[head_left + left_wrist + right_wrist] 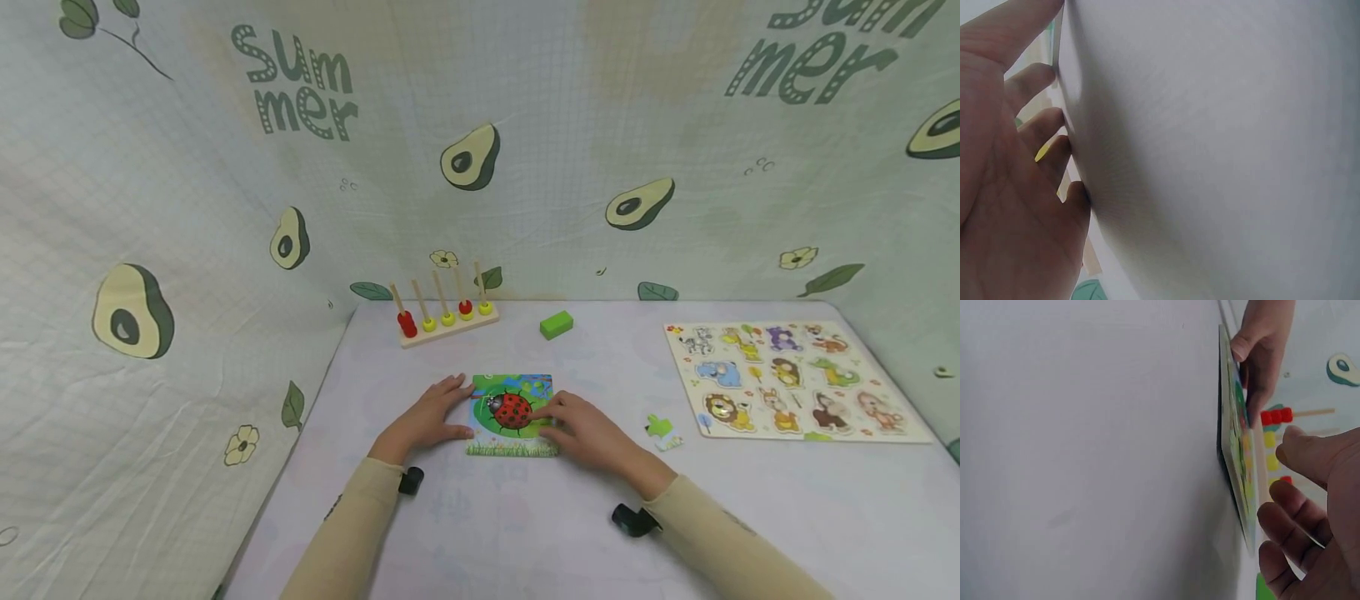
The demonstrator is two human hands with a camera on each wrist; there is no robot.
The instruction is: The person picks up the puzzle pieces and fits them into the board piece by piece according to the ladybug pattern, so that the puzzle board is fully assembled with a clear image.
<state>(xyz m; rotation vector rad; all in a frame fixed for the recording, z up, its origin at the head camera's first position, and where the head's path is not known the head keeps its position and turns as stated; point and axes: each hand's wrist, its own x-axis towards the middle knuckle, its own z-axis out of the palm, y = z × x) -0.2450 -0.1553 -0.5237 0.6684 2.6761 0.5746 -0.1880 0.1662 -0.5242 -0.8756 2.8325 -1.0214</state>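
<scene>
A ladybug jigsaw puzzle [513, 415] lies flat on the table in the head view, its red spotted bug on a green ground. My left hand [432, 419] rests at its left side with fingers spread, the fingertips and thumb by the edge. My right hand [587, 429] reaches over the right edge, its index finger by the bug. In the right wrist view the right fingers [1288, 531] are loosely bent around no object, beside the puzzle board [1235, 437]. The left palm [1016, 181] shows in the left wrist view, fingertips at the table surface.
Loose puzzle pieces [660, 427] lie right of the right hand. An animal peg puzzle board [684, 367] is farther right. Behind stand a wooden bead counter [450, 327] with red and yellow beads and a green block [557, 325]. A printed cloth [555, 108] rises behind the table.
</scene>
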